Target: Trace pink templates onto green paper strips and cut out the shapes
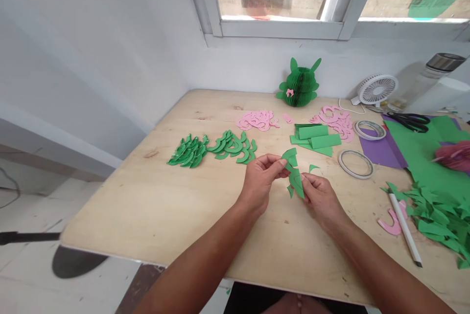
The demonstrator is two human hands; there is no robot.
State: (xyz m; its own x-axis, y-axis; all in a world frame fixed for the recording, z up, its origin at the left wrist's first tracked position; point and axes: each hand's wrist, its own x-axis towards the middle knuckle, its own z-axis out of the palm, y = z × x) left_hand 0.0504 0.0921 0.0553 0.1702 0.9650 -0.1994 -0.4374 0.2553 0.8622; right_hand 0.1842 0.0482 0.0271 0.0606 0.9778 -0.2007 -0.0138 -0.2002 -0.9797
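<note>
At your far left, the bare wooden table [147,211] runs out to its corner. Along it comes a tight heap of green paper cutouts [188,151], then, just beside that, a looser spread of green curved strips [235,145]. Behind and to the right lies a pile of pink paper shapes [256,121].

Your left hand [261,181] is over the middle of the table, thumb and fingers pinched on the green paper [296,182]. That paper is between your two hands, in front of you, with a curved line on its lower part; whether it is one piece or two, you cannot tell from here. Behind it, near the wall, stands a green pleated paper figure [299,87] with two upright ears and a pink bow. Nearer lie some folded green strips [316,137].

Your right hand [323,196] has its thumb and fingers closed on the lower right edge of the same paper.

Further right are more pink curved pieces [340,122], two tape rolls [341,165] set apart, and a small white fan [377,90]. Then come a white pen [405,231] lying across a pink piece, black-handled scissors [408,121], and a heap of green scraps [440,218].
</note>
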